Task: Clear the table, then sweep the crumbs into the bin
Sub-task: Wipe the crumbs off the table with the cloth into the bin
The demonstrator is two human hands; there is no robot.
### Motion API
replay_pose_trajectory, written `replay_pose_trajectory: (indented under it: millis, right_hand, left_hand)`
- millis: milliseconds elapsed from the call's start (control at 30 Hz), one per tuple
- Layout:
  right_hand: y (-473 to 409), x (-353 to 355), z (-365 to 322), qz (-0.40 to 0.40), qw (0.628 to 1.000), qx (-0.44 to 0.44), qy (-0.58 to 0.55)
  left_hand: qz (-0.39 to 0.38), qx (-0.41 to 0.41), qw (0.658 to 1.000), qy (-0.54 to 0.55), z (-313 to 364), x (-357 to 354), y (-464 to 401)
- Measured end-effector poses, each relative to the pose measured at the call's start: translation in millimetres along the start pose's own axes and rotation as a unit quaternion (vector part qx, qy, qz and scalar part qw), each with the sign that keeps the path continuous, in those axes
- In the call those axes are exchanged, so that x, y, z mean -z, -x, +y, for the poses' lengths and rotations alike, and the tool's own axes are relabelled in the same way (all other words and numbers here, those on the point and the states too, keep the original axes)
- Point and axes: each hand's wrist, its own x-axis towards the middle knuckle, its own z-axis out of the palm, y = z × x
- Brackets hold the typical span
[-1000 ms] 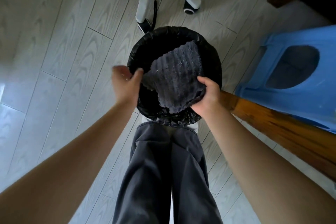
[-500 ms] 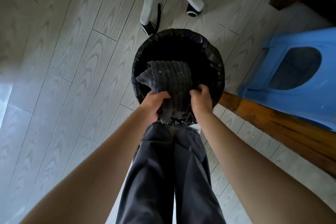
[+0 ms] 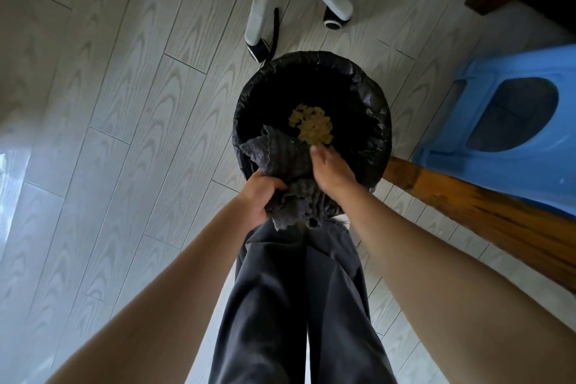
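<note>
Trousers: dark grey trousers (image 3: 299, 305) fill the lower middle of the view, below both forearms and nearer than the fingers.
Left hand: the left hand (image 3: 260, 196) has its fingers curled tight around the near, bunched end of the cloth, at the near rim of the bin.
Right hand: the right hand (image 3: 333, 170) lies just right of the left one, fingers pressed down onto the cloth and closed on it; the fingertips (image 3: 316, 151) reach to the cloth's far edge.
Cloth: a dark grey ribbed cloth (image 3: 280, 159) is held between both hands, its ragged near end hanging below the fingers, its far end draped over the bin's near rim and into the opening.
Crumbs: a yellow heap of crumbs (image 3: 311, 126) lies inside the bin, just beyond the right fingertips.
Bin: a round bin (image 3: 371, 109) lined with a black bag, its mouth open beyond the fingers.
Table edge: a brown wooden edge (image 3: 467, 206) runs to the right of the right hand.
Stool: a blue plastic stool (image 3: 486, 162) stands farther right, past the wooden edge.
Chair base: a white wheeled chair base (image 3: 271, 0) stands beyond the bin, farthest from the fingers.
</note>
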Motion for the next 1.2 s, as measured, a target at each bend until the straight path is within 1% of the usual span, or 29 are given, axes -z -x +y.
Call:
replay_pose_trajectory:
  millis: [67, 133, 200, 233, 267, 300, 333, 367, 400, 467, 500, 533, 567, 600, 667, 700, 733, 767, 833, 867, 933, 967, 1000, 1033, 1067, 1100, 1133, 1167, 1200]
  right_hand:
    - [10, -2, -5, 0.092, 0.992, 0.072, -0.049]
    - [29, -7, -21, 0.093, 0.972, 0.187, -0.111]
    - [41, -20, -27, 0.067, 0.962, 0.250, -0.083]
    - [41, -25, -23, 0.066, 0.966, 0.242, -0.066]
    - [38, -26, -18, 0.063, 0.977, 0.192, -0.065]
    - [37, -24, -14, 0.053, 0.990, 0.093, -0.095]
    - [34, -21, -10, 0.038, 0.990, -0.005, -0.134]
    - [30, -18, -7, 0.039, 0.986, -0.054, -0.153]
    - [32, -16, -9, 0.065, 0.986, -0.034, -0.152]
    - [38, -12, -21, 0.137, 0.976, 0.115, -0.125]
    - [41, -12, -28, 0.137, 0.967, 0.186, -0.110]
    - [41, -14, -30, 0.109, 0.964, 0.224, -0.093]
    - [42, -17, -30, 0.083, 0.966, 0.234, -0.073]
    - [41, -16, -27, 0.065, 0.975, 0.204, -0.064]
    - [35, -8, -20, 0.044, 0.988, 0.033, -0.143]
    - [34, -5, -17, 0.062, 0.984, -0.011, -0.167]
    - [34, -2, -17, 0.103, 0.981, 0.015, -0.161]
    - [38, -1, -20, 0.127, 0.978, 0.068, -0.153]
    - [38, -5, -16, 0.083, 0.978, 0.140, -0.130]
    - [37, -6, -11, 0.044, 0.983, 0.111, -0.137]
    - [33, -5, -1, 0.045, 0.991, 0.004, -0.123]
    - [34, -2, -1, 0.096, 0.990, 0.009, -0.106]
    - [36, 0, -4, 0.143, 0.984, 0.060, -0.089]
    - [37, 1, -9, 0.140, 0.981, 0.109, -0.077]
    - [34, -1, -7, 0.111, 0.981, 0.148, -0.059]
    - [31, -1, -5, 0.068, 0.987, 0.142, -0.042]
    - [26, -1, -1, 0.047, 0.994, 0.089, -0.049]
    - [22, 1, 2, 0.055, 0.996, 0.029, -0.058]
    - [20, 5, 3, 0.091, 0.994, 0.007, -0.060]
  left_hand:
    - [0.006, 0.001, 1.000, 0.000, 1, 2, -1]
    - [0.004, -0.003, 1.000, -0.008, 2, 1, -4]
    - [-0.005, -0.019, 0.999, -0.029, 5, -3, -4]
    - [-0.007, -0.028, 0.999, -0.044, 7, -4, -4]
    - [-0.005, -0.032, 0.998, -0.057, 8, -5, -4]
    - [0.000, -0.031, 0.997, -0.065, 10, -5, -4]
    - [0.004, -0.027, 0.997, -0.070, 11, -5, -4]
    - [0.011, -0.024, 0.997, -0.070, 12, -4, -4]
    - [0.017, -0.025, 0.997, -0.071, 13, -3, -5]
    - [0.012, -0.032, 0.997, -0.072, 15, -1, -7]
    - [0.005, -0.036, 0.996, -0.075, 17, -2, -7]
    - [-0.001, -0.041, 0.996, -0.081, 18, -3, -5]
    - [-0.004, -0.043, 0.995, -0.085, 19, -4, -4]
    - [-0.006, -0.043, 0.995, -0.087, 20, -4, -3]
    - [-0.005, -0.038, 0.995, -0.092, 20, -4, -2]
    - [-0.001, -0.036, 0.995, -0.094, 19, -3, -2]
    - [0.006, -0.033, 0.995, -0.091, 19, -2, -1]
    - [0.011, -0.034, 0.995, -0.090, 20, 0, -2]
    - [0.006, -0.039, 0.993, -0.107, 22, 0, -5]
    - [0.006, -0.039, 0.991, -0.127, 23, -1, -4]
    - [0.013, -0.031, 0.986, -0.162, 23, -3, -4]
    - [0.015, -0.029, 0.986, -0.166, 23, -4, -3]
    - [0.015, -0.029, 0.985, -0.167, 23, -5, -2]
    - [0.014, -0.032, 0.985, -0.171, 23, -6, -2]
    - [0.010, -0.034, 0.984, -0.177, 24, -7, -2]
    - [0.008, -0.033, 0.983, -0.183, 24, -8, -2]
    - [0.010, -0.030, 0.981, -0.189, 23, -9, -1]
    - [0.016, -0.026, 0.981, -0.193, 22, -9, -1]
    - [0.021, -0.024, 0.981, -0.192, 22, -9, -2]
